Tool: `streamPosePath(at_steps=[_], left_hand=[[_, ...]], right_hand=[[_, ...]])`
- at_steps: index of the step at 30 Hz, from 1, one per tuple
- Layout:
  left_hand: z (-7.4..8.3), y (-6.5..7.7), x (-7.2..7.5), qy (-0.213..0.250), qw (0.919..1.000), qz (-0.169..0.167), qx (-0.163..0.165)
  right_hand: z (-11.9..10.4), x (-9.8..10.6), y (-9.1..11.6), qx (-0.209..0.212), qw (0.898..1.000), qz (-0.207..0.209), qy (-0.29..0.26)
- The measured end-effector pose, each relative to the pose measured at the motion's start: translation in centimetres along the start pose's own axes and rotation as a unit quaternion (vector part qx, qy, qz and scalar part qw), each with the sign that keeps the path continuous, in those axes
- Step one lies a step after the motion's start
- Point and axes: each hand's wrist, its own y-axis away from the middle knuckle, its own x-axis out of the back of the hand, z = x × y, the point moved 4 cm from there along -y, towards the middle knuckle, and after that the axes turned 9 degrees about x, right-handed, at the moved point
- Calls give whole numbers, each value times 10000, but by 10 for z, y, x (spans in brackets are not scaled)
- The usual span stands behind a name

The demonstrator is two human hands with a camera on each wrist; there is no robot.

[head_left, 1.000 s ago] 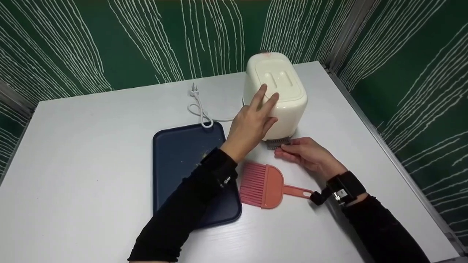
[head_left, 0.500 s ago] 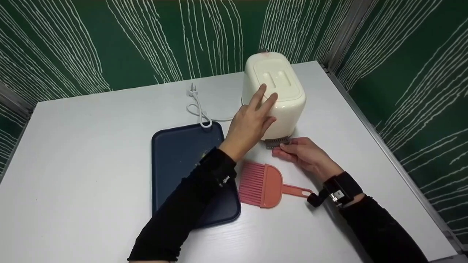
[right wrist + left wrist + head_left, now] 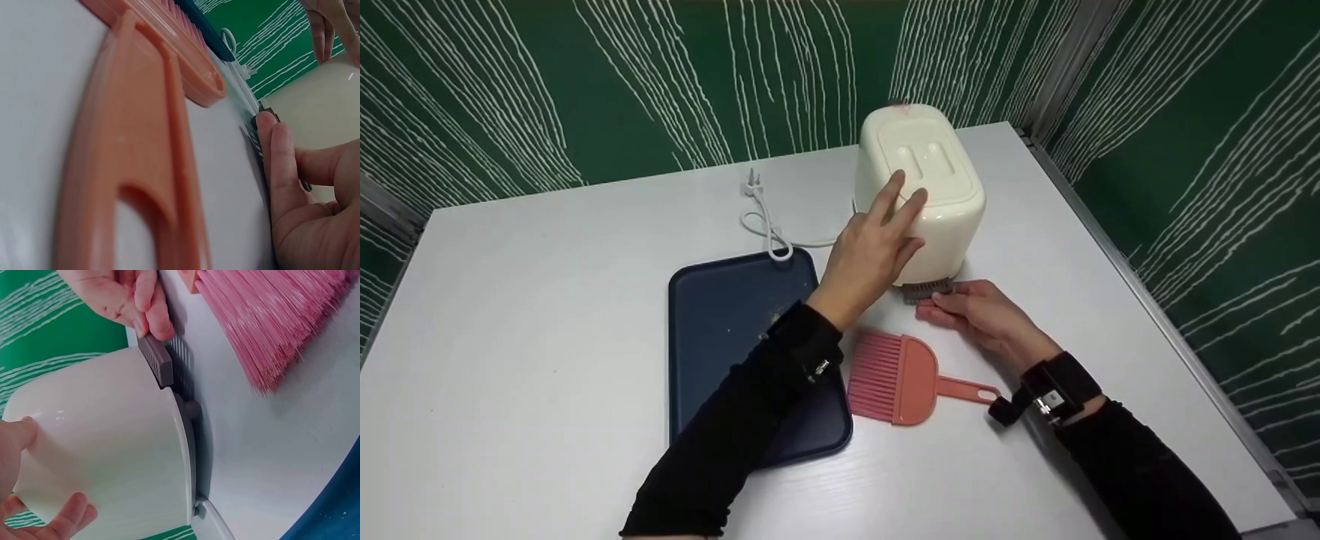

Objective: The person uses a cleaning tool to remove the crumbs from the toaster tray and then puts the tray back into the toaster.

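A cream toaster (image 3: 952,236) with a lid over its top stands at the back right of the white table. My left hand (image 3: 866,251) rests on it with fingers spread, two fingertips on the lid near its front edge and the thumb at the front face. Low at the toaster's near end, a grey ridged crumb tray (image 3: 926,289) sticks out a little. My right hand (image 3: 986,315) pinches its outer edge between thumb and fingers. In the left wrist view, the crumb tray (image 3: 156,360) shows partly out from under the toaster's shell.
A coral brush (image 3: 915,382) with pink bristles lies in front of the toaster, its handle under the right wrist. Left of it is a dark blue tray (image 3: 712,300) with crumbs, partly under my left arm. A white power cord (image 3: 769,225) lies behind.
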Motion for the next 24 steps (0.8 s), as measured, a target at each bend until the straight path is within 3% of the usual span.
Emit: streamPosePath(at_steps=[9, 24], left_hand=[[-3, 1, 1, 10, 10000, 31, 9], [-1, 0, -1, -24, 9999, -128, 38]], right_hand=[[0, -4, -2, 25, 9998, -23, 211], [2, 2, -1, -79, 9997, -108, -209]])
